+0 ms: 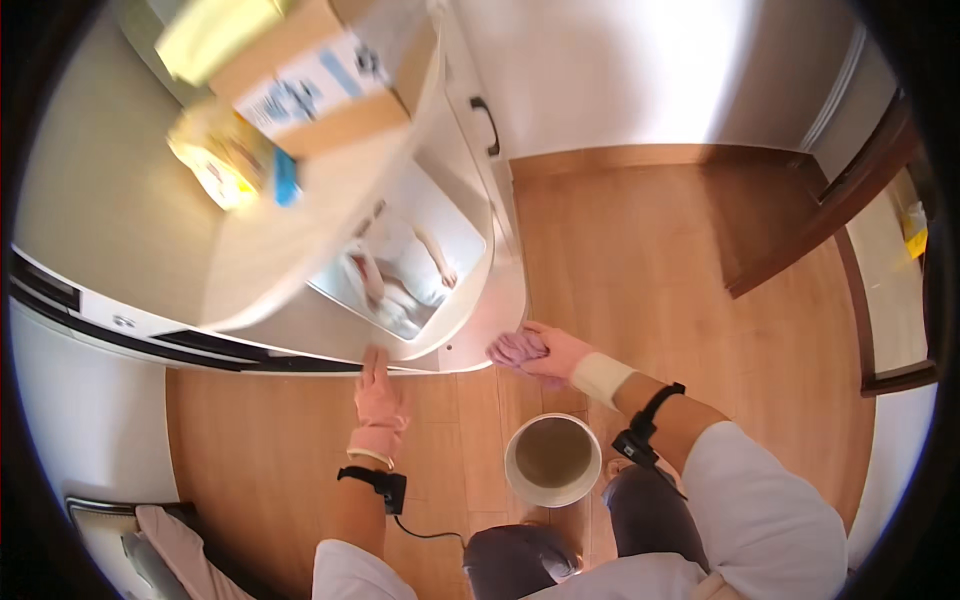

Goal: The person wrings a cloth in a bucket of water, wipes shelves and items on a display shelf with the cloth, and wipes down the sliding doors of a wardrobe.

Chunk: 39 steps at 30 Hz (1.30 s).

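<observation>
My right hand [550, 355], in a pink glove with a pale cuff, grips a crumpled purple cloth [517, 348]. The cloth is at the rounded end of the low pale shelf [487, 318]. Stretched out, the fingers of my left hand [379, 398] rest at the front edge of the shelving; this hand also wears a pink glove and holds nothing. Between my knees and the shelving, a pale round bucket [553, 497] stands on the floor with murky liquid in it.
An upper shelf [250, 290] juts out above, bearing a cardboard box [350, 125] and a yellow package [215, 150]. Below it leans a white-edged glossy panel [440, 215] showing a figure. A brown wooden frame [800, 240] stands right; a chair [95, 508] is lower left.
</observation>
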{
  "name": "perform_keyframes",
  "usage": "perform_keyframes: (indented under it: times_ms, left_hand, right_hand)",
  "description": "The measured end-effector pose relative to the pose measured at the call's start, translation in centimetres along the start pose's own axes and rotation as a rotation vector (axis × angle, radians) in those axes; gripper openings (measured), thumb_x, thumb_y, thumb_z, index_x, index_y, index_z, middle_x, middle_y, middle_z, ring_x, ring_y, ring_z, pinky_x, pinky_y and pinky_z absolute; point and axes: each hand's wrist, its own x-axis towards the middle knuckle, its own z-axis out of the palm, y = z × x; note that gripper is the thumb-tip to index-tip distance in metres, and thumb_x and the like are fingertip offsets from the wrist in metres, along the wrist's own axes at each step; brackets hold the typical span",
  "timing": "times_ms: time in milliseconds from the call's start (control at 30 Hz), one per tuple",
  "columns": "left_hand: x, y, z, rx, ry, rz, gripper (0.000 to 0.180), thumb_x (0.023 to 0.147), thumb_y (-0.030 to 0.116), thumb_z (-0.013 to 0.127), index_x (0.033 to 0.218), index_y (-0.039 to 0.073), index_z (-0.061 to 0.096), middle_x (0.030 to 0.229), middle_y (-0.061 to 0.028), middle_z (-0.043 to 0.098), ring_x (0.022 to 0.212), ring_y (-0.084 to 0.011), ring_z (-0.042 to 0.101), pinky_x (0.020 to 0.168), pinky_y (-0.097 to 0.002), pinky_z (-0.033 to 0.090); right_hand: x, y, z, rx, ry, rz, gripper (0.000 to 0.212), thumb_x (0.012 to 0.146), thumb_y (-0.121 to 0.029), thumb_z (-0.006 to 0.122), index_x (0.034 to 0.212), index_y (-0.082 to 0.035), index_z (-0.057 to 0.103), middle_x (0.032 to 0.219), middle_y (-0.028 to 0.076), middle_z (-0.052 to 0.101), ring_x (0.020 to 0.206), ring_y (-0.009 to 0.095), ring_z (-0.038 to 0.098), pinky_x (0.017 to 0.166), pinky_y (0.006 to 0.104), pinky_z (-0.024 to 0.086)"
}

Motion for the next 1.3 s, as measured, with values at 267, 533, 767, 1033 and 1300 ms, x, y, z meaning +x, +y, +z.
perform_keyframes:
  times_ms: [267, 533, 767, 1033, 1300]
  left_hand:
    - [-8.4, 2.5, -11.8, -0.650, -0.594, -0.470, 0.028, 0.082, 0.011, 0.071, 0.107, 0.001, 0.065, 0.087, -0.0040, 0.064, 0.076, -0.0190, 0.063, 0.068, -0.0381, 0.052]
    - [7.1, 11.4, -31.3, -0.393, -0.010, -0.134, 0.053, 0.080, 0.021, 0.076, 0.125, -0.002, 0.057, 0.119, -0.0242, 0.063, 0.113, -0.0379, 0.060, 0.098, -0.0391, 0.047]
    - [18.6, 13.0, -29.7, -0.139, -0.180, -0.261, 0.083, 0.076, 0.036, 0.079, 0.140, -0.002, 0.042, 0.147, -0.0256, 0.038, 0.139, -0.0364, 0.035, 0.113, -0.0445, 0.032]
    - [18.6, 11.2, -30.6, -0.066, -0.570, -0.142, 0.098, 0.071, 0.060, 0.074, 0.143, 0.003, 0.039, 0.148, -0.0230, 0.030, 0.138, -0.0369, 0.028, 0.113, -0.0531, 0.023]
    - [18.6, 12.1, -32.2, -0.159, -0.700, -0.263, 0.099, 0.071, 0.060, 0.074, 0.143, 0.004, 0.039, 0.149, -0.0227, 0.030, 0.138, -0.0374, 0.027, 0.114, -0.0531, 0.022]
  right_hand:
    - [-17.2, -15.9, -10.1, 0.720, 0.195, 0.118, 0.050, 0.083, 0.003, 0.064, 0.131, 0.001, 0.051, 0.111, 0.012, 0.067, 0.096, 0.022, 0.067, 0.079, 0.0349, 0.057]
    - [-22.2, -32.5, -14.1, 0.981, 0.654, 0.166, 0.034, 0.088, 0.003, 0.062, 0.121, 0.006, 0.054, 0.110, 0.016, 0.067, 0.101, 0.025, 0.066, 0.090, 0.0365, 0.055]
    - [-6.0, -31.8, -21.1, 1.457, 0.456, -0.231, 0.026, 0.096, -0.006, 0.054, 0.119, 0.007, 0.054, 0.111, 0.018, 0.066, 0.086, 0.026, 0.065, 0.072, 0.0358, 0.055]
    - [15.8, -25.0, -22.5, 1.340, 0.340, -0.262, 0.040, 0.100, -0.015, 0.045, 0.136, 0.000, 0.047, 0.099, 0.008, 0.059, 0.079, 0.019, 0.055, 0.067, 0.0347, 0.049]
    - [27.9, -23.8, -29.0, 0.633, 0.418, -0.417, 0.058, 0.087, -0.003, 0.047, 0.145, -0.002, 0.042, 0.117, 0.004, 0.050, 0.106, 0.013, 0.049, 0.093, 0.0207, 0.038]
